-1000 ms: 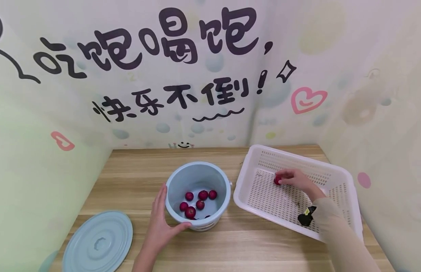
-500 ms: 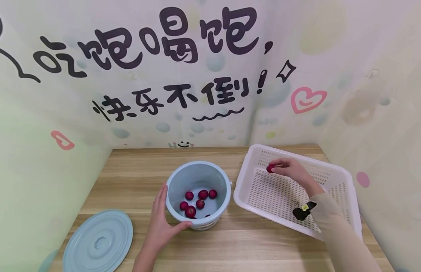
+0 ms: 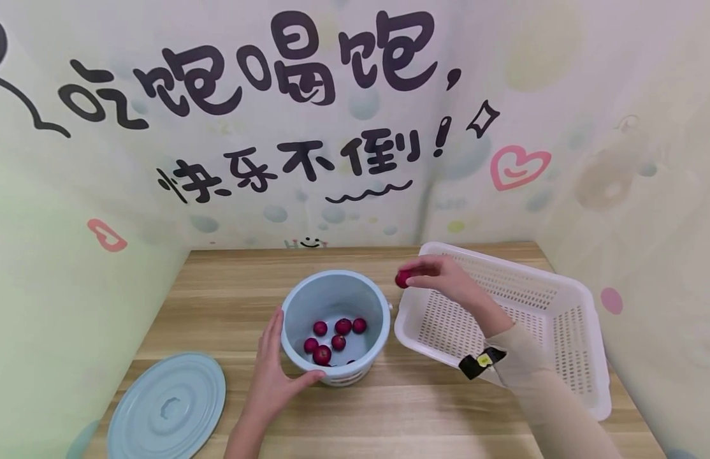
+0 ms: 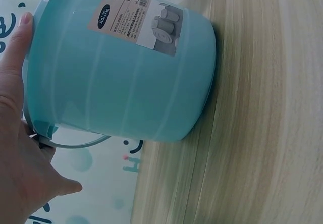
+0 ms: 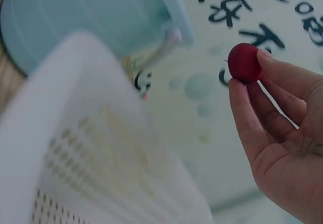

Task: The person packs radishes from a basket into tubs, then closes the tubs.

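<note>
A light blue bucket stands upright on the wooden table, with several red radishes lying at its bottom. My left hand holds it at the rim, thumb at the front and fingers along the left outer side. In the left wrist view the bucket's label faces the camera. My right hand pinches one red radish between thumb and fingertips. That hand is raised over the left rim of the white perforated basket, a little right of the bucket. My arm hides part of the basket's floor.
A round blue lid lies flat on the table at the left. The wooden table meets a printed wall at the back, and walls rise on both sides. The bucket's handle hangs down at its side.
My right hand has lifted the radish from the basket's floor and carried it left to the basket's rim, near the bucket. My left hand and the bucket stay in place.
</note>
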`<state>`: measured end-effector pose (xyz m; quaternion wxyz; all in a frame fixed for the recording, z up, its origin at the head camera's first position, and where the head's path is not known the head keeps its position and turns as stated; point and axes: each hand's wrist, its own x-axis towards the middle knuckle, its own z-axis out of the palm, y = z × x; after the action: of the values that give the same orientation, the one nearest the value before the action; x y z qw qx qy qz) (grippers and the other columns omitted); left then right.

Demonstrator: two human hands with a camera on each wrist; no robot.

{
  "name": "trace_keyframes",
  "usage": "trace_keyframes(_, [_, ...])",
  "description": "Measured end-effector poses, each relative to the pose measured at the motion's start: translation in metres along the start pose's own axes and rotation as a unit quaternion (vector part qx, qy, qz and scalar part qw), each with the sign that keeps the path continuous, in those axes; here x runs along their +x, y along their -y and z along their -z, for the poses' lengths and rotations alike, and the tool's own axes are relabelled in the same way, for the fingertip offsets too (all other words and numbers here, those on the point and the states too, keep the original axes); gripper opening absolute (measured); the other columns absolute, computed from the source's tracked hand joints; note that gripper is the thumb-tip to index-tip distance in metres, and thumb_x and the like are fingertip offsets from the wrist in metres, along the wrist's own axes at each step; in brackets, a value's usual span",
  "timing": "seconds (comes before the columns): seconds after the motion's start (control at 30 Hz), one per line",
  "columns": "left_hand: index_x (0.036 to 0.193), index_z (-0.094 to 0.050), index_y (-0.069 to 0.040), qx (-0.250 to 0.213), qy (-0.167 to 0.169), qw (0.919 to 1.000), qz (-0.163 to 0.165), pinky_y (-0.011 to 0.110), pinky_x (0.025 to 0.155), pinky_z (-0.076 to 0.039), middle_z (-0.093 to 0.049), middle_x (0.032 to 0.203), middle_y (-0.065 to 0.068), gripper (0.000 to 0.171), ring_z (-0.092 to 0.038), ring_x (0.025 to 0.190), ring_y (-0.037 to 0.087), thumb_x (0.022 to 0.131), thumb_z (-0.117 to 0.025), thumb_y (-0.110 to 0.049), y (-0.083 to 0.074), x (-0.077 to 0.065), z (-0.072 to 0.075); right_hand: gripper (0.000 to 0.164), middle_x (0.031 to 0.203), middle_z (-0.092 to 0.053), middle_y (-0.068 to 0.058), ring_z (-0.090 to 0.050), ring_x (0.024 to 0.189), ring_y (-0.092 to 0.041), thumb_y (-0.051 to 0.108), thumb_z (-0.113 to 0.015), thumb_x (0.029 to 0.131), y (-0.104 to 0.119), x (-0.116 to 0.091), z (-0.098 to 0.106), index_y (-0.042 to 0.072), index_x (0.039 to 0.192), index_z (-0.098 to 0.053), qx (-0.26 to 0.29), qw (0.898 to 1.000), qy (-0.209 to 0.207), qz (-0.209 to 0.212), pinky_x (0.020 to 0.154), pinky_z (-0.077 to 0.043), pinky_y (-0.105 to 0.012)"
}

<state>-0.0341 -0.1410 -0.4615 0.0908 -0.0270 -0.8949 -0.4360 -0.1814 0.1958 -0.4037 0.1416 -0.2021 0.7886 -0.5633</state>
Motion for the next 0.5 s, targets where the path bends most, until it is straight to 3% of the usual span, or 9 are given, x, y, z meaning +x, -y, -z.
trace_keyframes(0.23, [0.152, -0.007, -0.028, -0.011, -0.008, 0.9999, -0.009, 0.063, 0.105, -0.029, -0.012, 0.158, 0.000, 0.125, -0.018, 0.141, 0.028, 0.058, -0.087, -0.047, 0.002, 0.000, 0.000, 0.028, 0.107, -0.068, -0.015, -0.064, 0.096, -0.020, 0.012, -0.067, 0.087, 0.017, 0.009, -0.040, 0.004, 0.114, -0.065, -0.017, 0.997, 0.051, 0.062, 0.081, -0.054, -0.027])
trace_keyframes(0.4, [0.153, -0.004, -0.024, -0.055, -0.026, 0.9977, -0.028, 0.066, 0.108, -0.019, -0.009, 0.159, 0.003, 0.130, -0.010, 0.144, 0.032, 0.056, -0.090, -0.036, 0.007, -0.001, 0.004, 0.026, 0.107, -0.068, -0.009, -0.063, 0.100, -0.020, 0.010, -0.066, 0.088, 0.024, 0.009, -0.058, 0.005, 0.113, -0.066, -0.032, 0.995, 0.072, 0.065, 0.085, -0.053, -0.026])
trace_keyframes(0.5, [0.153, -0.012, -0.019, -0.069, -0.044, 0.9961, -0.033, 0.068, 0.107, -0.017, -0.012, 0.158, 0.008, 0.120, -0.011, 0.143, 0.037, 0.060, -0.087, -0.032, 0.012, -0.002, 0.014, 0.026, 0.108, -0.068, -0.007, -0.063, 0.100, -0.021, 0.011, -0.066, 0.088, 0.026, 0.005, -0.062, 0.006, 0.113, -0.066, -0.030, 0.995, 0.071, 0.063, 0.086, -0.052, -0.026])
